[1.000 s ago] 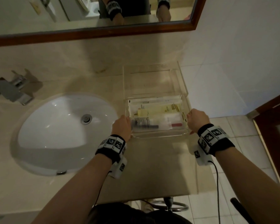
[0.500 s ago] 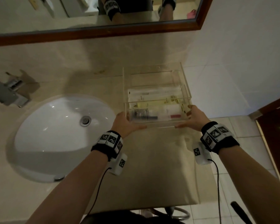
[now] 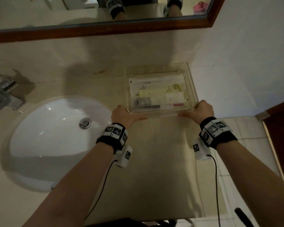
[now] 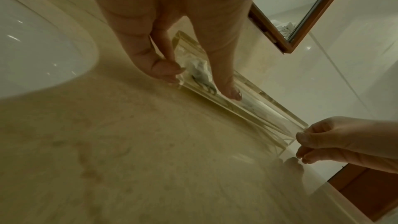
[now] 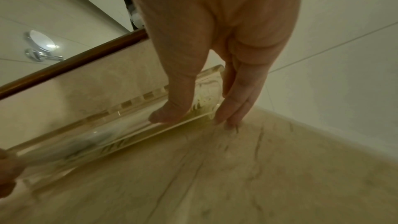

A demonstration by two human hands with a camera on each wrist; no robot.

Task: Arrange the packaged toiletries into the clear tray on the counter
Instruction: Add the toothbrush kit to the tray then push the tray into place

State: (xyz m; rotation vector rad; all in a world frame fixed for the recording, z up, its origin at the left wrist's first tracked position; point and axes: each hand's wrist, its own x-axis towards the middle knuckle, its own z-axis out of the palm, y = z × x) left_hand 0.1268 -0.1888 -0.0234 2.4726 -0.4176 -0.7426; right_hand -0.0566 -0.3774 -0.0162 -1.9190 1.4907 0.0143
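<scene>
The clear tray sits on the beige counter to the right of the sink, close to the back wall. Several packaged toiletries lie flat inside it: white and yellow sachets and a dark tube. My left hand holds the tray's near left corner, fingers curled at the side wall and thumb along the front wall, as the left wrist view shows. My right hand holds the near right corner, thumb on the front rim and fingers down the right wall. The tray rests flat on the counter.
A white sink lies left of the tray, with a chrome faucet at the far left. A wood-framed mirror hangs above. The counter's right edge drops to floor tiles, and a brown door frame stands at the right.
Both hands have slid the tray away from me toward the back wall. My thumbs have come round onto its front wall.
</scene>
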